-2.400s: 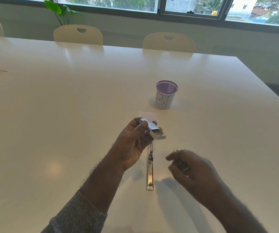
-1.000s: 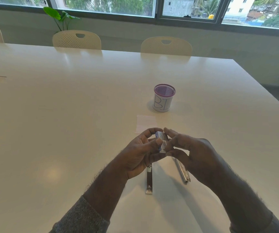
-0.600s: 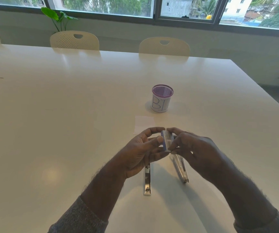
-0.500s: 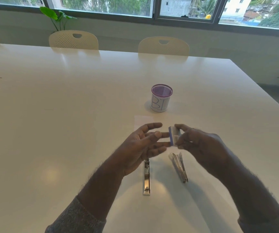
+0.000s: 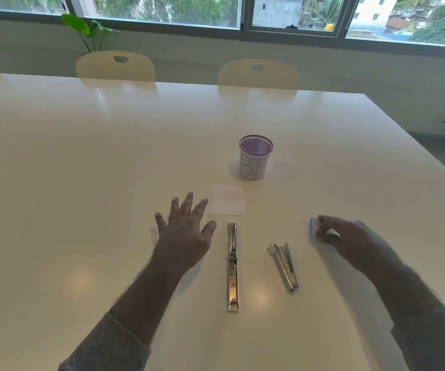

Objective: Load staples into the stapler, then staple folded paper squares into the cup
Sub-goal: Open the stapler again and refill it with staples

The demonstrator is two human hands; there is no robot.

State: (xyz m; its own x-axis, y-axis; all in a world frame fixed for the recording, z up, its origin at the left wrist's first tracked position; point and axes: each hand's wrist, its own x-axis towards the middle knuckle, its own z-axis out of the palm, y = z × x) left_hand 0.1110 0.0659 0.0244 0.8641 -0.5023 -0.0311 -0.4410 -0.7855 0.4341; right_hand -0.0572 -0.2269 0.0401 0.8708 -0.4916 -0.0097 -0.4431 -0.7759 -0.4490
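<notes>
hands have parted: left hand (image 5: 184, 231) fingers spread, right hand (image 5: 347, 239) fingers pinching blurred staple box (image 5: 313, 228).

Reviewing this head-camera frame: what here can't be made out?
- Staple box: motion-blurred, partly covered by the right hand; contents unreadable.
- Open stapler and the second metal piece: too small to tell whether staples are loaded.
- Mesh cup: inside not visible; its label curves out of sight.
- Paper square: too pale to tell whether it is folded.
</notes>
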